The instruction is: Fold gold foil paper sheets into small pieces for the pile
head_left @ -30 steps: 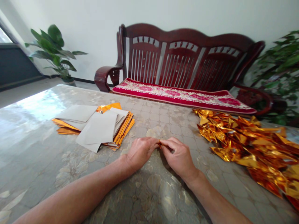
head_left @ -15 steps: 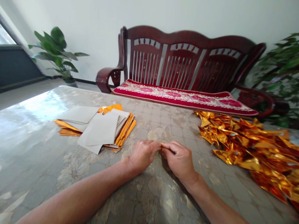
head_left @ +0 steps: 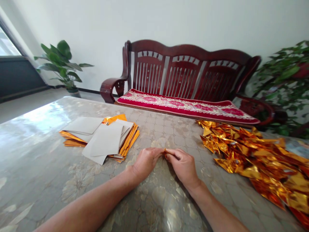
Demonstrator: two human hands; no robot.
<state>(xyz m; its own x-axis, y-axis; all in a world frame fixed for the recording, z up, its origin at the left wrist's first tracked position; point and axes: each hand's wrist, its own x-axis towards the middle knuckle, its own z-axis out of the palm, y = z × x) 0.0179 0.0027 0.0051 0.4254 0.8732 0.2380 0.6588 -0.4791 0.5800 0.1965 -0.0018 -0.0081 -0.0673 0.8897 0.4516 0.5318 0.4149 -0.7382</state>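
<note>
My left hand (head_left: 146, 162) and my right hand (head_left: 182, 164) meet fingertip to fingertip above the middle of the table. Between them they pinch a small piece of gold foil paper (head_left: 165, 152), mostly hidden by the fingers. Left of my hands lies a stack of foil paper sheets (head_left: 108, 141), pale backs up with orange-gold edges showing. To the right spreads a heap of folded gold foil pieces (head_left: 256, 158), shiny and pointed.
The table (head_left: 159, 206) has a glossy, flower-patterned cover. Beyond its far edge stands a dark red wooden bench (head_left: 183, 74) with a red floral cushion (head_left: 178, 102). Potted plants stand at left (head_left: 62, 67) and right (head_left: 285, 83).
The view has tilted up a little, so the bench and table sit lower. Both hands stay together at the foil piece, with only slight finger movement.
</note>
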